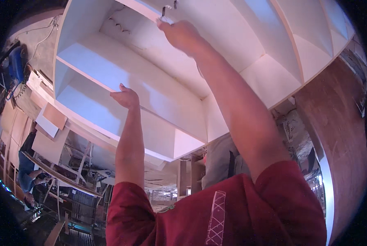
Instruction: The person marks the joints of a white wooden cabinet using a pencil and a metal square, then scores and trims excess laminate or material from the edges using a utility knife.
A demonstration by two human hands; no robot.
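A large white cabinet carcass [249, 74] with open compartments fills the upper part of the view. My right hand [183, 37] reaches to the edge of one of its dividers, fingers closed. Something small and pale [166, 19] shows at its fingertips, too little visible to name. Lower and to the left, my left hand [128, 98] is on the front edge of a shelf board [83, 74], with the thumb on one side and the fingers on the other. The arm's shadow falls on the white panel behind it.
Loose boards [48, 123] lean at the left, below a blue object [16, 63] with cords. A brown panel [335, 123] stands at the right. Another person [27, 176] is at the far left, near a wooden frame [64, 176]. Dark slots mark the cabinet's back.
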